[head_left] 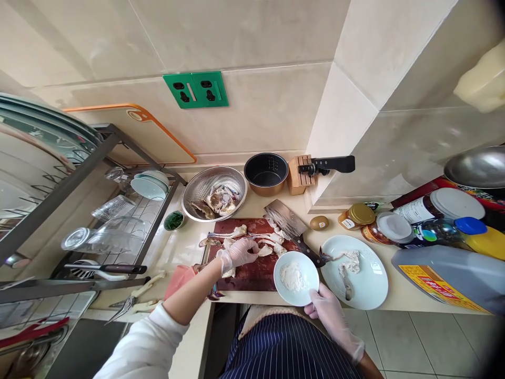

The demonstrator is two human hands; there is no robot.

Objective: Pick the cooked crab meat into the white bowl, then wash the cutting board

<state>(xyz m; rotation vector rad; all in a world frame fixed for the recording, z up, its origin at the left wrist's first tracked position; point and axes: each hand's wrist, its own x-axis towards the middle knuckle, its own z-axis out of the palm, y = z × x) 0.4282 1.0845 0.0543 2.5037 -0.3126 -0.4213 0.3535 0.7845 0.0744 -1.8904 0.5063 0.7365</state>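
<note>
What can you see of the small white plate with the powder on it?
The small white plate is round, shallow and glossy, ceramic by its look. A low heap of white powder sits near its middle. It is held roughly level at the counter's front edge, overlapping the dark red cutting board and beside a larger white plate. The gloved right hand holds it from below at the near rim. The gloved left hand is close to its left, on the meat pieces, not touching it.

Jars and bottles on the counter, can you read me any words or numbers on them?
None can be read.
Big grey jug: yellow and red label, print too blurred.
White-lidded jar: label print too small.
Gold-lidded jar: label too small.
Kiwi: sticker too small.
</note>
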